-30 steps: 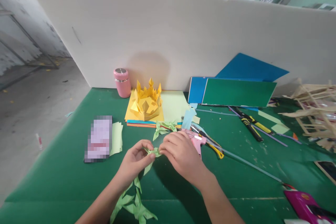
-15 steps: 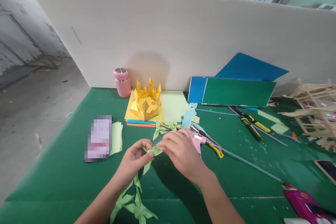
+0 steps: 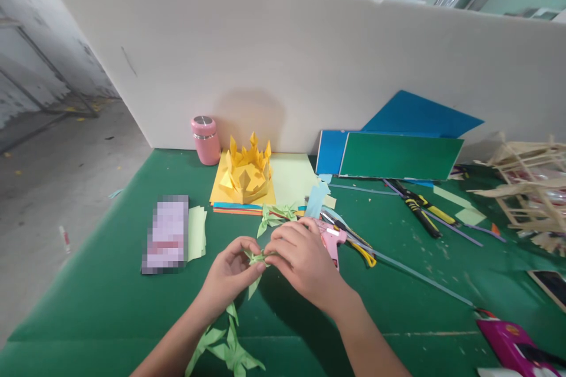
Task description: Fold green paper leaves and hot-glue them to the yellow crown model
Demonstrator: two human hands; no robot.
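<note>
Between my two hands is a small light-green folded paper piece (image 3: pixel 255 258), with one pointed strip hanging below it. My left hand (image 3: pixel 232 265) pinches its left side between thumb and fingers. The fingertips of my right hand (image 3: pixel 300 256) close on its right side and partly hide it. Below my left wrist, more folded green paper leaves (image 3: pixel 230 347) lie on the green table. Another green paper leaf cluster (image 3: pixel 276 216) sits just beyond my hands. A pink glue gun (image 3: pixel 331 238) lies behind my right hand, partly covered by it.
A yellow paper crown (image 3: pixel 246 179) stands on stacked coloured paper (image 3: pixel 294 174). Beside a pink thermos (image 3: pixel 206 141) rises a white partition (image 3: pixel 292 65). To the right lie pliers (image 3: pixel 422 212), a purple device (image 3: pixel 513 344) and a wooden stick model (image 3: pixel 530 188). Green paper slips (image 3: pixel 197 232) lie left.
The green paper piece has turned a little between my fingers, and its hanging strip has shifted right. Both hands have drawn slightly closer together.
</note>
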